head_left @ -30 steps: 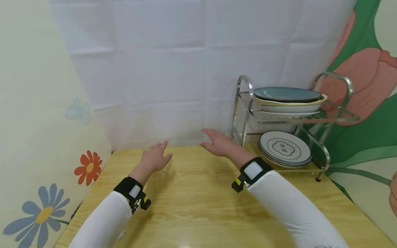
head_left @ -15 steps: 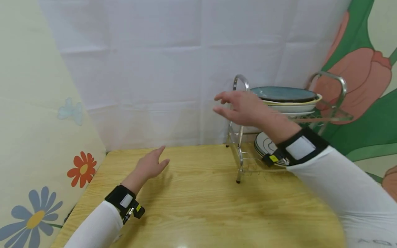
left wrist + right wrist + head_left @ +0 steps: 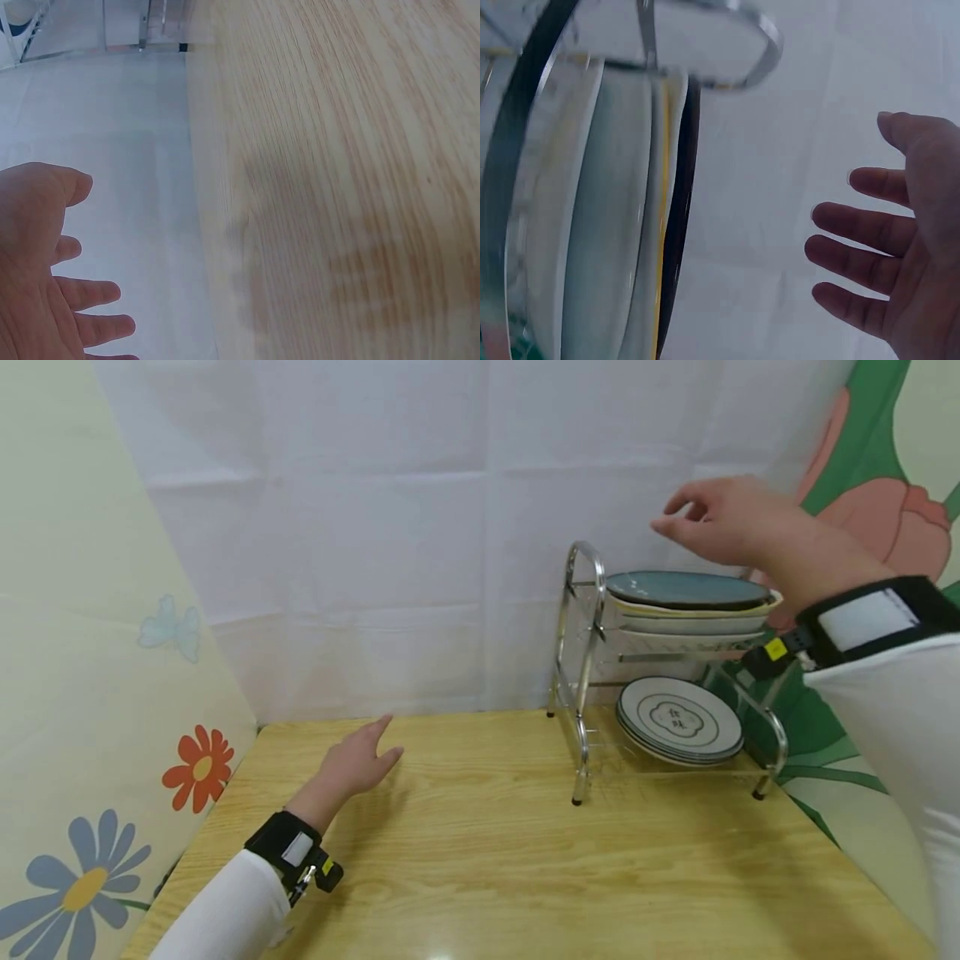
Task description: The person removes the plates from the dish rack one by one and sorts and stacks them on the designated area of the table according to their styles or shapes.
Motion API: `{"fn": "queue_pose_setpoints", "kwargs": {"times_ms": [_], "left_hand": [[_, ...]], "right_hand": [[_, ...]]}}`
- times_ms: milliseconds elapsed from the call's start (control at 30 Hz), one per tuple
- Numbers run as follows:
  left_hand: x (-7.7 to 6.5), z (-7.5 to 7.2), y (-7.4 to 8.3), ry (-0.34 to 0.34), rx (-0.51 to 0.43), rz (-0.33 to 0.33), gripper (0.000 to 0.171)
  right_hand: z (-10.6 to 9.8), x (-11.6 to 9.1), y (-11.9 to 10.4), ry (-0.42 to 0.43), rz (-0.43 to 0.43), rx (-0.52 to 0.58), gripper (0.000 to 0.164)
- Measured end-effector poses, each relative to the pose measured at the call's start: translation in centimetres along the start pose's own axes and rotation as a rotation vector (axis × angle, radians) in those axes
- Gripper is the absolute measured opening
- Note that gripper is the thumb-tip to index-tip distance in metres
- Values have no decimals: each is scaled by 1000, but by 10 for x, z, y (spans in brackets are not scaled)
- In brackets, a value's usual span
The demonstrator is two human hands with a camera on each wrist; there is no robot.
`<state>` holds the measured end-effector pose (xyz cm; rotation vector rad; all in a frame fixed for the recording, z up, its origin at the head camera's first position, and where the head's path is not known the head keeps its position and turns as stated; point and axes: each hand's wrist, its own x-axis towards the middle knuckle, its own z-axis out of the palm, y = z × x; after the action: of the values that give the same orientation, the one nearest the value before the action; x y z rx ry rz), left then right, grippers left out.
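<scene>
My right hand is raised over the right part of a metal dish rack, fingers loosely bent and holding nothing. Below it, on the upper shelf, a blue oval plate tops a stack of dishes, one with a yellow rim. In the right wrist view the right hand is apart from these stacked dishes. My left hand hovers above the left side of the wooden table, its fingers extended with nothing in them; the left wrist view shows the same hand near the table's edge.
On the rack's lower shelf lies a stack of round white plates with dark rims. The rack stands at the back right of the wooden table. A white cloth hangs behind, with painted walls at both sides.
My right hand has risen and moved right, from over the table past the rack's left side to above the upper dishes. The left hand has shifted slightly left and down.
</scene>
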<state>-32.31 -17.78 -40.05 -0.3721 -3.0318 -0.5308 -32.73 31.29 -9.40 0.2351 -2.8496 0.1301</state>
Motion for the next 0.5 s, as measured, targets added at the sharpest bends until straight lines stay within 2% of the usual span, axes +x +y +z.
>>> {"fn": "queue_pose_setpoints", "kwargs": {"times_ms": [133,267,400,500], "left_hand": [[-1,1,-5,4,-1,-8,72],[-3,1,-8,-1,-4,-25,73],[-3,0,-7,-11,-9,-29,72],[-3,1,-6,-17,-10,-31,73]], "right_hand": [[-4,9,39,-24,82,-31,76],[1,16,70,-87,178,-36,78],[10,14,93,-176,287,43,76],[14,11,101,-260,355,120,69]]}}
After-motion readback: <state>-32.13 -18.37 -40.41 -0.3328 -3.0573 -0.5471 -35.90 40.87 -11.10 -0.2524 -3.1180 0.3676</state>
